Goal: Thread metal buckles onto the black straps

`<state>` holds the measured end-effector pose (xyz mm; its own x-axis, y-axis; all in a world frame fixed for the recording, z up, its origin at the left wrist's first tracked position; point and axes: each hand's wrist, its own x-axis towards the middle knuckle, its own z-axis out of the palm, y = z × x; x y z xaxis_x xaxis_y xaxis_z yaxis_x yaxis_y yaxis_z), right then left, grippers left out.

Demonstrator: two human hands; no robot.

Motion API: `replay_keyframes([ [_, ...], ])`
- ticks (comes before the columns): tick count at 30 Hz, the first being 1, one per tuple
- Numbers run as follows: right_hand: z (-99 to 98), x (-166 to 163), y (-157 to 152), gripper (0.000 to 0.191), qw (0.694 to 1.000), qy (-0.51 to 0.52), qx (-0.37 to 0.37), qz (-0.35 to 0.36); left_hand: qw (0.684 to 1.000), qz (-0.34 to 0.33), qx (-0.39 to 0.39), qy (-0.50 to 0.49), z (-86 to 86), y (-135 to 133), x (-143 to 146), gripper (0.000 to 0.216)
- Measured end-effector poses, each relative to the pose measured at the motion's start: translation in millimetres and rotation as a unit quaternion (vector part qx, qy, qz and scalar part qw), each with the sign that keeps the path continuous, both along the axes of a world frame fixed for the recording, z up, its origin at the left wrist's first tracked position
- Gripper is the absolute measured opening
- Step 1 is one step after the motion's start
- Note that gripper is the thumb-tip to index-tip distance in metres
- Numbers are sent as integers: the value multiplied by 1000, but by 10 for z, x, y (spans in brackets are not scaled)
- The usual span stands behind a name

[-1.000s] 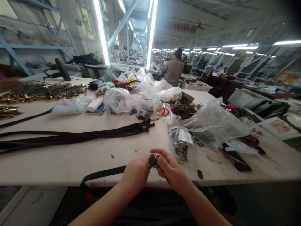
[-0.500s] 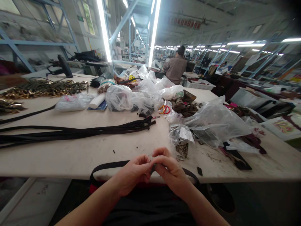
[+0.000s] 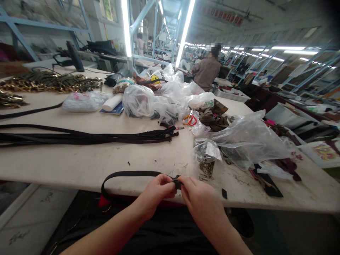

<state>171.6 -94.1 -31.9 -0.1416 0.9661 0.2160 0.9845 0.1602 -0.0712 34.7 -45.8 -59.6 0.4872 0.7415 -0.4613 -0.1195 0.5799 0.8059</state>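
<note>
Close together at the table's front edge, both hands pinch one end of a black strap (image 3: 135,174). My left hand (image 3: 159,189) has its fingers closed around the strap near a small dark buckle-like piece (image 3: 177,182). From the other side, the fingertips of my right hand (image 3: 198,196) press on that same piece; its exact kind is partly covered by fingers. The strap runs left from the hands along the table and loops down over the edge. Behind the hands, a bundle of black straps (image 3: 87,138) lies on the white table (image 3: 66,159).
Red-and-yellow scissors (image 3: 190,119) lie among clear plastic bags (image 3: 138,101). A bag of small metal parts (image 3: 207,167) is right of centre. Metal-ended straps (image 3: 53,81) pile up at the far left. A person (image 3: 207,71) stands further back, facing away.
My right hand has turned and drawn back to the right, exposing the dark piece between the fingertips. The strap behind my left hand shows more. The camera view has shifted slightly.
</note>
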Motion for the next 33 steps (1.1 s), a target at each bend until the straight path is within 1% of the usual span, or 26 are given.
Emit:
replay_keyframes([
  [3,-6,-48,-7,23,1000,-3,-1,2,999,-1,30,22,37,-18,3,16],
  [6,-45,-87,9,24,999,52,14,7,998,-2,60,20,65,-22,-40,14],
  [9,-123,-71,18,26,994,100,44,-3,998,-14,57,17,59,-25,-95,15],
  [11,-162,-36,5,26,990,130,49,-8,998,-16,52,15,44,-38,-111,17],
  [14,-173,1,-39,25,982,183,45,-15,998,-9,57,23,25,-67,-90,19],
  [16,-164,-11,-68,24,977,203,53,-31,996,-2,77,37,4,-79,-59,19],
  [18,-167,-52,-84,24,975,209,69,-44,993,7,104,53,-36,-77,-28,19],
  [21,-210,-124,-78,26,975,201,86,-41,987,20,131,85,-122,-54,8,19],
  [25,-291,-127,-21,28,980,168,91,-63,974,28,177,137,-222,-17,35,15],
  [27,-319,-102,12,28,978,178,83,-67,969,30,201,138,-251,1,44,13],
  [30,-356,-88,43,26,970,231,57,-49,975,29,193,110,-265,24,49,14],
  [33,-419,-89,61,27,968,239,48,-59,984,32,146,94,-256,33,44,15],
])
